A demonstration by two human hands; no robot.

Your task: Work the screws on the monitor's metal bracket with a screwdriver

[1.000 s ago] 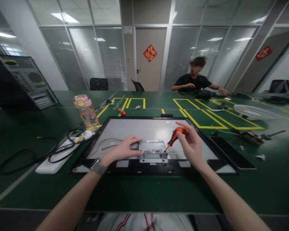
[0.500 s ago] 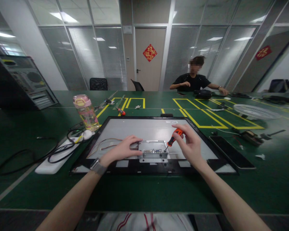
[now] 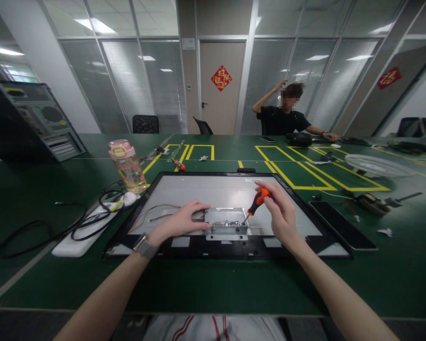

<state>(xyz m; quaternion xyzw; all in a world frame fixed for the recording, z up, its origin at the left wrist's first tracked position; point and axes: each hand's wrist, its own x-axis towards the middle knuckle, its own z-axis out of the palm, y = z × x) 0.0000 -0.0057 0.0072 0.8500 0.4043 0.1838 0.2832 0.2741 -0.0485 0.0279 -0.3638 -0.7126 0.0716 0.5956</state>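
Note:
A flat display panel (image 3: 184, 189) with a black frame lies back side up in front of me. On its middle sits a metal bracket (image 3: 220, 216) with a row of connector ports along its near side. My left hand (image 3: 186, 218) grips the bracket's left end, forefinger and thumb apart along its edge. In my right hand (image 3: 281, 208) is an orange-and-black screwdriver (image 3: 258, 201), tilted, with the fingertips and thumb around its handle. Its tip meets the right end of the port row; the screw there is too small to make out. Thin wires (image 3: 156, 211) run left from under my left hand.
Left of the panel are a white power strip (image 3: 81, 235) with black cables and a pink-lidded bottle (image 3: 129, 168). A phone (image 3: 341, 225) lies right. Another screwdriver (image 3: 179, 165) lies beyond the panel. A computer tower (image 3: 35, 121) stands far left. Across the table sits a person (image 3: 282, 121).
My right hand's fingers have shifted on the screwdriver handle, the thumb moving right and opening slightly. My left hand stays put. The person opposite has raised one hand to the head.

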